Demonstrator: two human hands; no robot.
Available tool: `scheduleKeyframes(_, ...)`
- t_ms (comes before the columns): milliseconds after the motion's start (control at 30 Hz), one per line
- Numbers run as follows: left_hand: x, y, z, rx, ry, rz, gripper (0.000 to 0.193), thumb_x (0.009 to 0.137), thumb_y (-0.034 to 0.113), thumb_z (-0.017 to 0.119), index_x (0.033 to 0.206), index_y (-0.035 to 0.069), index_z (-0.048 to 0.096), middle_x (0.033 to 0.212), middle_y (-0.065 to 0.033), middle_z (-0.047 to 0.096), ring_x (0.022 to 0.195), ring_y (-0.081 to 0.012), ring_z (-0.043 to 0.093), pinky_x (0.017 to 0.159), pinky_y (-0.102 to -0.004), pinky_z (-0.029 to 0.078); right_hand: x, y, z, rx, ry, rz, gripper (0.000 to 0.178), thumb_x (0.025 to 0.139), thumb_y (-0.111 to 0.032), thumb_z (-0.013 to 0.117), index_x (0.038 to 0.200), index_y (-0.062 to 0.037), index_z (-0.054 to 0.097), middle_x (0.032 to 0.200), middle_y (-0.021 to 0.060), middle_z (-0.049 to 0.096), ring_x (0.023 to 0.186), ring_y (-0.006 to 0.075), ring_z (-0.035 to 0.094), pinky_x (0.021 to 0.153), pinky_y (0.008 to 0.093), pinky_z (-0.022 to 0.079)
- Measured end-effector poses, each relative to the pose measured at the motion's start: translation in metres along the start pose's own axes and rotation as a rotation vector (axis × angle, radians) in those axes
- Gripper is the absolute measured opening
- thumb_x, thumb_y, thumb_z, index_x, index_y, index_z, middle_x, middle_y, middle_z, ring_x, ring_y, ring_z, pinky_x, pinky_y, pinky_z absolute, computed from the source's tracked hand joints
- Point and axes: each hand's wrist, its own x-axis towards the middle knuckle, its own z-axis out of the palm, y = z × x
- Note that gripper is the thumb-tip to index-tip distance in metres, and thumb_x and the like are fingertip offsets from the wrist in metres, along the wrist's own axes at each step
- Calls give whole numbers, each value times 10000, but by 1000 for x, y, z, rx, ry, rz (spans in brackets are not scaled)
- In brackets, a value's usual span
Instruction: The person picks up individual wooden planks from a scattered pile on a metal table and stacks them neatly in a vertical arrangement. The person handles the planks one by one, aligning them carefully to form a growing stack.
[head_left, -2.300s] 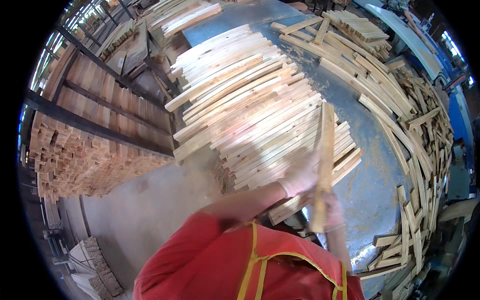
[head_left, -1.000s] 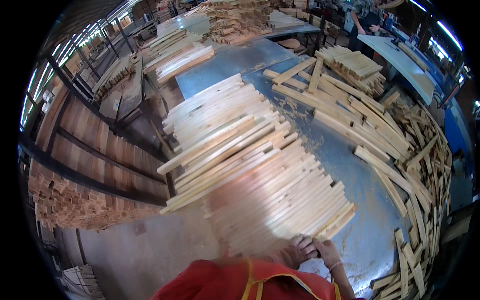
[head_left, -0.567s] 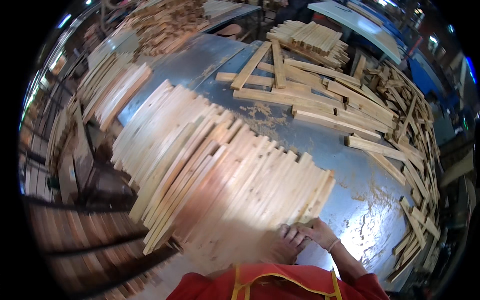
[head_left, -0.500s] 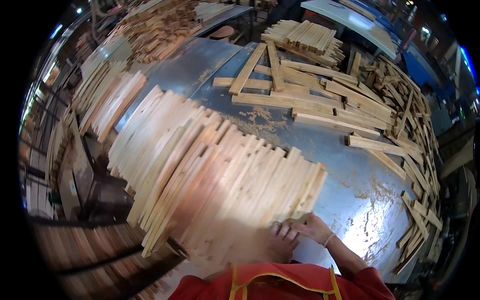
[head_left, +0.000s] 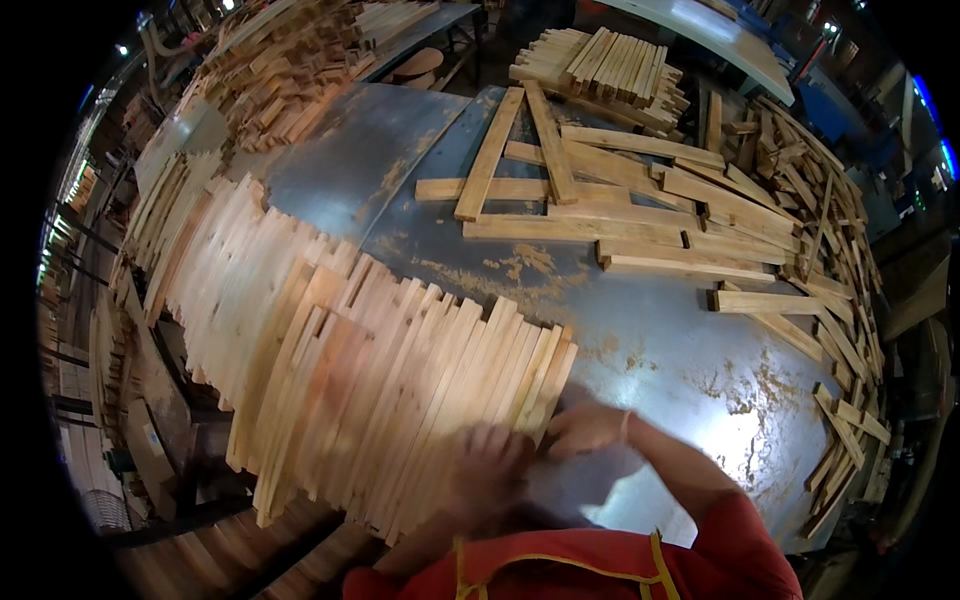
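A broad row of pale wooden strips (head_left: 400, 370) lies side by side on the metal table (head_left: 640, 350). My left hand (head_left: 492, 462) rests on top of the strips near their close end, palm down with fingers stretched out. Against the row's right-hand edge, close to the last strip, is my right hand (head_left: 588, 430). Motion blurs its fingers, so their grip is unclear. The near ends of some strips are hidden under my left hand and forearm.
Loose boards (head_left: 600, 215) lie crossed at the far side, with a heap of offcuts (head_left: 800, 190) along the right edge. Sawdust (head_left: 525, 262) is scattered on the metal. Beyond the table stand a stack of strips (head_left: 620, 65) and a larger wood pile (head_left: 290, 90).
The row of strips has slid left across the table, closing the gap to the strips at its left. Both my hands have moved left with it, and the view has shifted slightly.
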Motion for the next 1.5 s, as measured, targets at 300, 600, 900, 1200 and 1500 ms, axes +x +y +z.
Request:
scheduleKeyframes(300,10,-6,13,62,-19,38,640,711,534,748,1165,91,659,1167,-142,569,1101,-384,571,914,-558,457,117,68,-289,-187,1595,148,615,888,-463,801,1262,4,660,1129,227,740,1065,395,724,976,463,583)
scheduleKeyframes(600,3,-6,22,56,-42,15,650,671,514,823,1185,147,666,1209,-128,587,1135,-380,572,970,-574,457,62,90,-205,1431,978,-622,541,921,-204,755,1405,9,640,854,31,651,826,129,604,732,325,486)
scheduleKeyframes(900,35,41,-39,-752,10,-244,514,888,269,723,1320,15,611,1194,-128,674,1030,-271,648,917,-436,526,3,-25,132,865,1033,-275,946,903,-268,773,1688,-50,292,1441,279,626,1295,405,650,1077,443,531)
scheduleKeyframes(1200,-49,-73,-22,-279,-106,-663,355,878,148,698,1187,-25,694,995,-170,698,909,-245,653,803,-412,526,-16,40,187,467,941,-424,712,967,-371,659,1551,-20,453,1523,252,594,1304,423,644,1073,481,524)
scheduleKeyframes(1500,-12,-36,7,538,65,-72,662,906,345,758,1463,22,606,1508,-224,582,1434,-403,503,1245,-494,355,-113,242,70,538,1217,24,704,939,-389,747,1503,-26,533,1328,248,728,1194,375,720,970,436,556)
